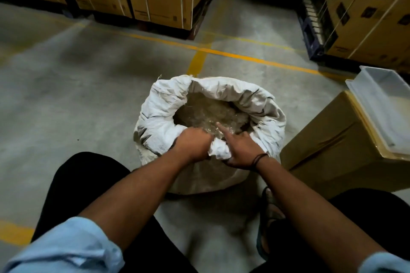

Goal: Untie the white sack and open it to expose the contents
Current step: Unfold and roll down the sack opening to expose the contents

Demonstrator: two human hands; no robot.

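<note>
Woven white sack (155, 115): soft, floppy, likely heavy; best gripped at rolled rim. Left hand (192, 143) fisted on near rim, right hand (240, 150) pinching bunched cloth, forefinger extended

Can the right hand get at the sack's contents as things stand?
Probably yes: the white sack is open, its rim rolled back, and the right hand already points a finger into the clear contents.

One sack (208, 117), two hands, one tray (383, 104) — perhaps eight cartons.
</note>
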